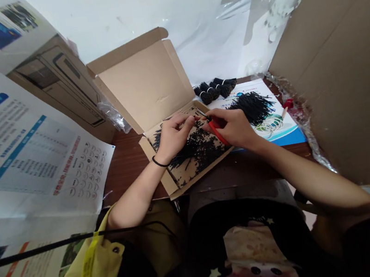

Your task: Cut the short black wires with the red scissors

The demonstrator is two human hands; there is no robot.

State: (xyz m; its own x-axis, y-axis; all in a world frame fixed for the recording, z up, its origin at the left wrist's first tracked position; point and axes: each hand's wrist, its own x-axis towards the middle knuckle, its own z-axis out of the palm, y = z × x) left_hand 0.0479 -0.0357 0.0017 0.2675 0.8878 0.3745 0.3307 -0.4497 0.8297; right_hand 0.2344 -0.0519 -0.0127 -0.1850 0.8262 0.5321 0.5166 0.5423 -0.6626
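And here, right in front of me, the right hand [234, 126] is wrapped around red-handled cutters [218, 134], their metal tip angled away from the person and towards the left hand [175, 135]. That left hand has thumb and fingertips drawn in close together, just beside the tip; whether anything is pinched there, I cannot tell. Both hands are working above an open cardboard box [184, 176], its lid [147, 88] standing up beyond the left hand. Directly below the left hand, inside the box, lies a clump of black strands [185, 154], and between the hands and below them it's a scatter of short black bits [205, 147]. Look past the right hand: black bundles [214, 90] tied with white bands! To the right of that same hand, a loose heap of black strands [253, 108] on a printed sheet [263, 86], with a tangle of pale loops [270, 126] nearer the forearm. Round the left wrist, a thin black band [159, 162].
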